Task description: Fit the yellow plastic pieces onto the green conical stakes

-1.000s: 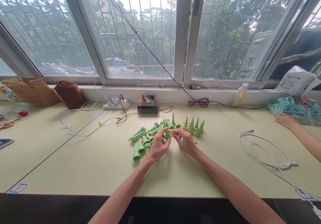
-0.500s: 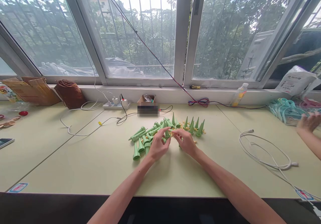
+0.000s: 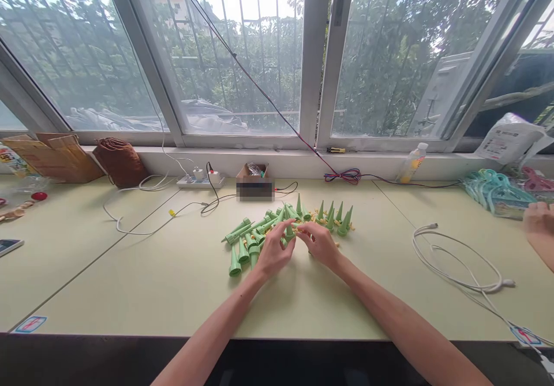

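Observation:
My left hand (image 3: 276, 252) is closed on a green cone-shaped plastic spike (image 3: 289, 231), its tip pointing up between the fingers. Close against it, my right hand (image 3: 324, 245) pinches a small yellow plastic piece (image 3: 296, 230) at the spike's side; the fingers partly hide the contact. A loose heap of like green spikes (image 3: 243, 253) lies to the left of and behind my left hand. Beyond my right hand, several spikes (image 3: 345, 224) stand upright on their wide ends, with small yellow pieces (image 3: 352, 228) by them.
The pale table (image 3: 173, 288) carries a coiled white cable (image 3: 454, 285) at right and a power strip (image 3: 200, 182) at the back. A small open box (image 3: 253, 172) and a bottle (image 3: 412, 164) stand near the window. Another person's hand (image 3: 539, 223) rests beside teal items (image 3: 491, 191) at far right.
My hands have hardly moved and keep hold of the spike and the yellow piece. The other person's hand has shifted slightly right and its fingers have curled in.

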Motion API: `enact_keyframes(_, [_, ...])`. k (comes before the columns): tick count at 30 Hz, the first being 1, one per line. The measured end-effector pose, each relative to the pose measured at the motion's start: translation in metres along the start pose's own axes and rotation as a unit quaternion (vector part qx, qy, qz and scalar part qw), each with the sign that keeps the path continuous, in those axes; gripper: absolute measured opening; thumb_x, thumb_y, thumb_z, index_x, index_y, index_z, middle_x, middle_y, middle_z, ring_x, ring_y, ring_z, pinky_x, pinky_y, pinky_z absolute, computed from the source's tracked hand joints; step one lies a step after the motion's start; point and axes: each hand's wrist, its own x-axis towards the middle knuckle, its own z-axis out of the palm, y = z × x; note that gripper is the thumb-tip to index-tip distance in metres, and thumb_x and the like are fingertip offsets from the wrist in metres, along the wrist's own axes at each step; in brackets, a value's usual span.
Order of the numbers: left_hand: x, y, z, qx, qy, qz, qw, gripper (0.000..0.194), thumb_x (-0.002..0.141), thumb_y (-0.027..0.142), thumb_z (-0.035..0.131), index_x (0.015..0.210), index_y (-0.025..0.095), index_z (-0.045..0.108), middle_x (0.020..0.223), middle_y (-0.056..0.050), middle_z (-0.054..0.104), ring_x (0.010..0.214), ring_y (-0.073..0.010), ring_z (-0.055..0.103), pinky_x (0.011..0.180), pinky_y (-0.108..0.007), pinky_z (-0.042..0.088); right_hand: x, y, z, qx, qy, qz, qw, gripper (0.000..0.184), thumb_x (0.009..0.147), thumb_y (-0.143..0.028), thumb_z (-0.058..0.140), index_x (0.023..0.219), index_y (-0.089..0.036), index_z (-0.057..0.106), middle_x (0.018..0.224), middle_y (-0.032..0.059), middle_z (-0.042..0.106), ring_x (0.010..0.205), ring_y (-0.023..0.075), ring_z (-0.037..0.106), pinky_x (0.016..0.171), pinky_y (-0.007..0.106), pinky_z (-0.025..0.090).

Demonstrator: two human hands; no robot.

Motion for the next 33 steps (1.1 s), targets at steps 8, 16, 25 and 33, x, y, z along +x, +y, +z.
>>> enact_keyframes(8, [-0.0014, -0.0012, 0.0016, 0.006, 0.009, -0.015, 1.000, 0.068, 0.085, 0.020, 0.057, 0.148, 0.028, 0.033, 0.108, -0.007, 0.062, 0.071, -0.0106, 0.056, 0.054, -0.019, 0.049, 0.0022, -0.0050, -0.0061, -0.070, 0.005, -0.032, 0.997, 0.034, 0.101, -0.039, 0.046, 0.082, -0.021, 0.068, 0.070, 0.0031, 0.057, 0.059, 0.0141, 0.051, 0.058, 0.026, 0.043])
enact_keyframes(16, [-0.0018, -0.0075, 0.0032, 0.034, 0.009, -0.027, 0.999, 0.053, 0.085, 0.025, 0.059, 0.137, 0.020, 0.047, 0.107, -0.010, 0.066, 0.068, -0.0132, 0.061, 0.053, -0.023, 0.050, 0.0021, -0.0061, -0.0070, -0.068, -0.007, -0.042, 0.997, 0.035, 0.102, -0.037, 0.043, 0.078, -0.022, 0.064, 0.072, 0.0039, 0.056, 0.060, 0.0154, 0.051, 0.058, 0.028, 0.042])
enact_keyframes(25, [-0.0003, -0.0059, 0.0011, 0.026, -0.008, -0.005, 1.000, 0.040, 0.086, 0.018, 0.054, 0.126, 0.021, 0.057, 0.123, -0.011, 0.066, 0.089, -0.0194, 0.068, 0.061, -0.026, 0.056, -0.0001, -0.0060, -0.0019, -0.039, -0.006, -0.012, 0.999, 0.032, 0.099, -0.033, 0.047, 0.070, -0.021, 0.053, 0.064, 0.0009, 0.051, 0.056, 0.0155, 0.045, 0.054, 0.028, 0.035])
enact_keyframes(33, [0.0000, -0.0078, 0.0007, 0.020, -0.020, 0.006, 1.000, 0.041, 0.087, 0.012, 0.050, 0.125, 0.023, 0.059, 0.123, -0.009, 0.065, 0.107, -0.0218, 0.063, 0.070, -0.028, 0.058, -0.0008, -0.0042, -0.0002, -0.006, -0.020, -0.001, 1.000, 0.029, 0.097, -0.029, 0.048, 0.069, -0.020, 0.050, 0.064, 0.0002, 0.051, 0.056, 0.0143, 0.045, 0.055, 0.027, 0.034])
